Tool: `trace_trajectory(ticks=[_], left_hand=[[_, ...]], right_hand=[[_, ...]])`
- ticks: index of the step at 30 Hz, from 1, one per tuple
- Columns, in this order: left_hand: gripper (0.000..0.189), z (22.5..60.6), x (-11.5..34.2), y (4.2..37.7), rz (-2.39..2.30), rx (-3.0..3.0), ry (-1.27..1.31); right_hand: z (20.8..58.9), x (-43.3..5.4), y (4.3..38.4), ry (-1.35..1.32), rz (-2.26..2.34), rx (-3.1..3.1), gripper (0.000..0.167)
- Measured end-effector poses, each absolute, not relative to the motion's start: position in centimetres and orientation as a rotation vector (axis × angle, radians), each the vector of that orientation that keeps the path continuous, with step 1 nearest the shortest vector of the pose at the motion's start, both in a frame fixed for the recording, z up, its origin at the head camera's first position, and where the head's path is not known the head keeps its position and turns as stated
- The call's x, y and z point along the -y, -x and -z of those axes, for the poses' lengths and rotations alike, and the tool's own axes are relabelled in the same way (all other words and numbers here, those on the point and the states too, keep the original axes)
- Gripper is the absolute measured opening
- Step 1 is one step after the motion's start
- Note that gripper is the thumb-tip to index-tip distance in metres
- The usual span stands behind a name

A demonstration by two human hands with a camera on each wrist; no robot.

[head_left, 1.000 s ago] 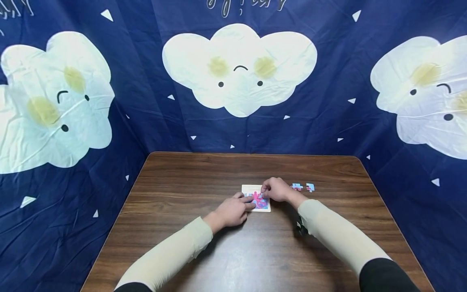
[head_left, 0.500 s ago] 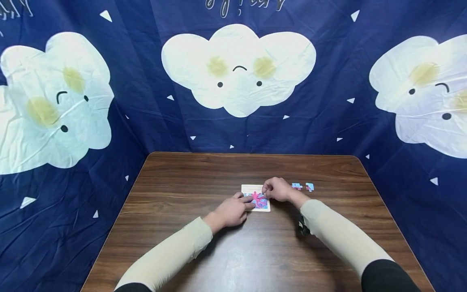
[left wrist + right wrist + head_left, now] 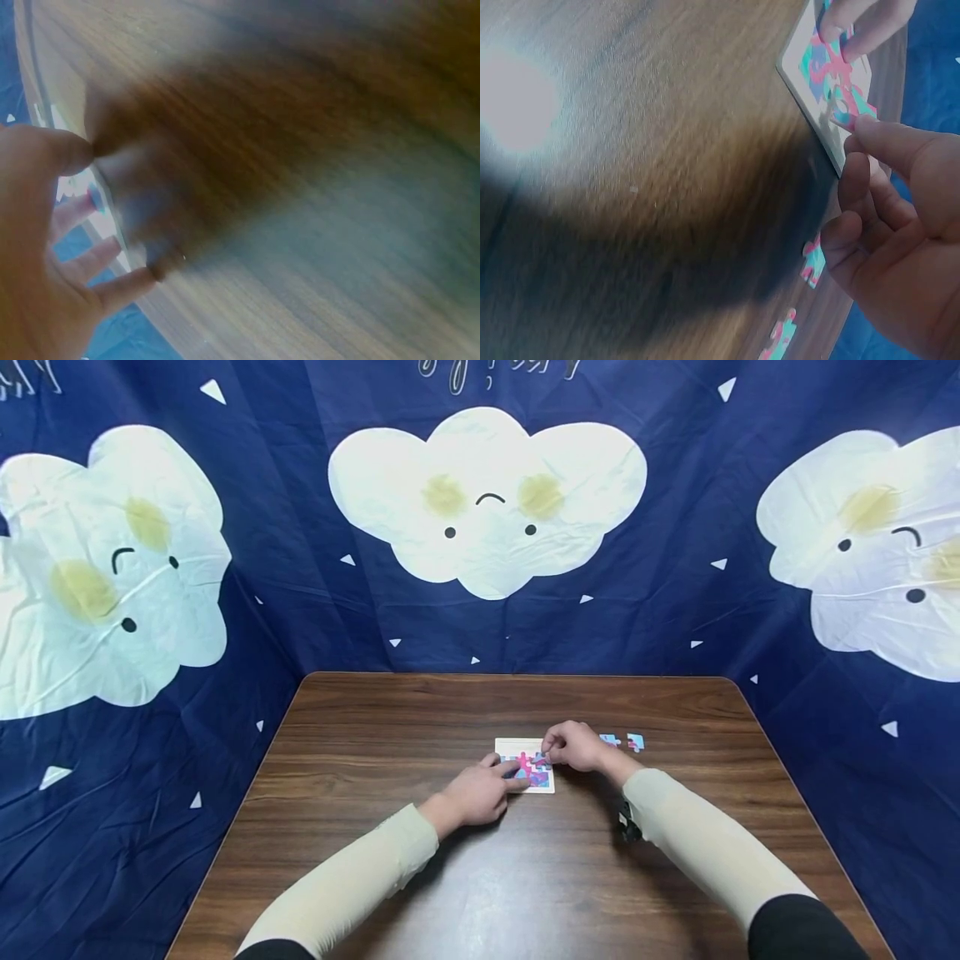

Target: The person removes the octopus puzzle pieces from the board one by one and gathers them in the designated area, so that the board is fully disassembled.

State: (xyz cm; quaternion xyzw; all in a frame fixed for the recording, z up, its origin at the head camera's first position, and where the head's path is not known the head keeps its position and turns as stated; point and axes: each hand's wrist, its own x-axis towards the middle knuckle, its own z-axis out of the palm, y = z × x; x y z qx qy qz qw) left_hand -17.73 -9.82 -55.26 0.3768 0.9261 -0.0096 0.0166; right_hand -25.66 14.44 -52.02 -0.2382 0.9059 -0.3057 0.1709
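A small jigsaw puzzle in a white tray (image 3: 517,744) lies on the wooden table. My left hand (image 3: 476,792) rests its extended fingers on the tray's left side, over pink and blue pieces. At the tray's right edge, my right hand (image 3: 576,747) pinches a puzzle piece (image 3: 861,103) between thumb and fingertips. In the right wrist view this piece is tilted over the puzzle, partly hidden by the thumb. The left wrist view shows the left hand's fingers (image 3: 124,289) spread at the tray's edge, the puzzle mostly hidden behind them.
Two loose puzzle pieces lie right of the right hand: one (image 3: 611,740) near the wrist, partly hidden, and another (image 3: 636,742) farther right. The wooden table (image 3: 375,735) reaches back to a dark blue cloth (image 3: 495,635) printed with white clouds.
My right hand has shifted slightly to the right along the tray, still pinching the piece, whose tilt has changed. The left hand stays in place on the puzzle.
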Motion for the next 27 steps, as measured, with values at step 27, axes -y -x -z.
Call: trace_trajectory(ticks=[27], left_hand=[[0.050,55.0,10.2,17.1,0.018,-2.883,-1.178]], right_hand=[[50.9,-23.9,25.2,0.439,1.154,-2.500,0.010]])
